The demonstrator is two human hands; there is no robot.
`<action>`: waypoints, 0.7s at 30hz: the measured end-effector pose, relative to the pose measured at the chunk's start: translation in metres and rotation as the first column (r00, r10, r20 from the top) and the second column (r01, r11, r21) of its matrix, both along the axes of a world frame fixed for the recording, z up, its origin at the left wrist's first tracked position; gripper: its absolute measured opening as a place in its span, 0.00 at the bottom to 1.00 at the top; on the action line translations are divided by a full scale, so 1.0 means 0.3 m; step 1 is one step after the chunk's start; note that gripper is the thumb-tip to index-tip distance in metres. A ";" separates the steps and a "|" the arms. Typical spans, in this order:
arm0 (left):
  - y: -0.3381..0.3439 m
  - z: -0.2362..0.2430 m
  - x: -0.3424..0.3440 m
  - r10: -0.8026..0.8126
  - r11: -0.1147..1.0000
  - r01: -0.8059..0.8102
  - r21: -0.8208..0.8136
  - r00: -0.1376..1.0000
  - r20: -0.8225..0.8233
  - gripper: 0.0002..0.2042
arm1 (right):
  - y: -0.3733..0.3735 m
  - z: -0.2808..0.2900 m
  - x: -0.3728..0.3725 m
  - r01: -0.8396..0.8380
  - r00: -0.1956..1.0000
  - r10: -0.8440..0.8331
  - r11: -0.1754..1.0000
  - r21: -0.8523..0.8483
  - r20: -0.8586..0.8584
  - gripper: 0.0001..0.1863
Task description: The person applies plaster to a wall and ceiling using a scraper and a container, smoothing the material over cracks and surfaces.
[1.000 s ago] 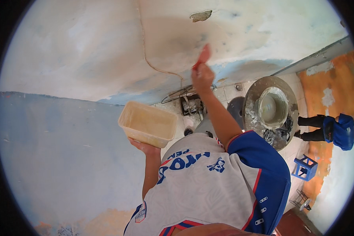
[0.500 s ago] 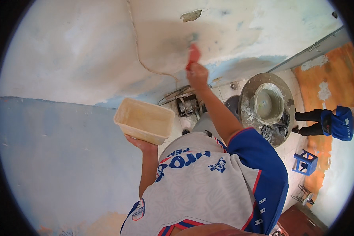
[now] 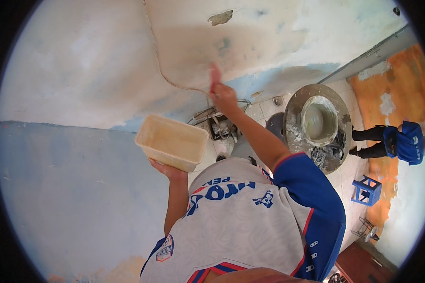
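My left hand holds a cream rectangular plastic tub from below and along its near side. The tub is tilted, so its mouth and the pale coating inside show. Closed round a small red scraper, my right hand is raised in front of the patched wall. Motion blurs the scraper, and I cannot tell whether its edge touches the wall. Grey-green smudges and a chipped hole mark the plaster above it.
A round table at the right bears a whitish basin and a crumpled black plastic bag. Further right stand a person in blue and a blue stool. A cable runs down the wall to a dark metal box.
My right hand and the scraper have moved left and slightly down, away from the grey-green smudge. The tub stays in my left hand, almost unmoved; the whole view has shifted a little.
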State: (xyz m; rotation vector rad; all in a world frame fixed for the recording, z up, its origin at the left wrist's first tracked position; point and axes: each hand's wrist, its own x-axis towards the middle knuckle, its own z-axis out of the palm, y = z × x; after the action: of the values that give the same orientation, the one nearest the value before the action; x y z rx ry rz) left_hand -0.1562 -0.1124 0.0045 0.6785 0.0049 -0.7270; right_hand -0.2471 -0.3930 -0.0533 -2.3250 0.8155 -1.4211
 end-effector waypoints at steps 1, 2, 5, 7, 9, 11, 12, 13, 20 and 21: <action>-0.004 0.000 0.002 0.002 1.000 -0.002 -0.007 1.000 0.002 0.35 | -0.023 -0.004 -0.054 0.133 0.991 -0.133 0.991 0.011 -0.017 0.07; 0.005 -0.005 -0.001 0.003 1.000 -0.003 -0.007 1.000 0.000 0.35 | -0.079 0.007 -0.093 0.273 0.961 -0.274 0.961 0.043 0.025 0.07; 0.048 -0.024 -0.026 0.018 0.999 -0.017 0.032 0.999 -0.033 0.35 | -0.286 0.091 -0.158 0.432 0.892 -0.439 0.898 0.081 0.112 0.07; 0.037 -0.024 -0.032 0.003 0.999 -0.001 0.044 0.999 -0.048 0.35 | -0.355 0.062 -0.087 0.271 0.957 -0.269 0.963 -0.004 0.110 0.07; 0.045 -0.022 -0.036 -0.026 0.999 0.026 -0.019 0.999 -0.019 0.36 | -0.321 -0.007 0.014 0.149 0.980 -0.164 0.980 -0.130 -0.109 0.08; 0.052 -0.001 -0.043 -0.006 1.000 0.006 0.030 1.000 -0.009 0.36 | -0.185 -0.074 0.096 0.038 0.993 -0.048 0.995 -0.092 -0.108 0.08; 0.054 0.009 -0.048 0.010 0.998 -0.010 0.069 1.000 0.003 0.36 | -0.115 -0.088 0.088 0.030 0.993 -0.039 0.996 -0.087 -0.111 0.08; 0.059 0.010 -0.052 0.021 0.997 -0.021 0.069 1.000 0.001 0.36 | -0.043 -0.093 0.078 -0.007 0.999 0.005 1.000 -0.030 -0.047 0.08; 0.111 -0.033 -0.041 0.095 0.994 -0.095 0.051 0.995 -0.005 0.37 | -0.229 -0.015 -0.155 0.453 0.887 -0.456 0.890 0.054 0.071 0.06; 0.114 -0.036 -0.045 0.085 0.995 -0.084 0.049 0.996 -0.031 0.37 | -0.275 -0.016 -0.138 0.459 0.885 -0.462 0.887 0.051 0.068 0.06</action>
State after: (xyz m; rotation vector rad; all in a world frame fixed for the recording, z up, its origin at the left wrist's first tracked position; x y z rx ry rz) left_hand -0.1697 -0.0782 -0.0064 0.7073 0.0806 -0.6583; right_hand -0.2885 -0.4755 -0.0582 -2.1166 1.4282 -1.6481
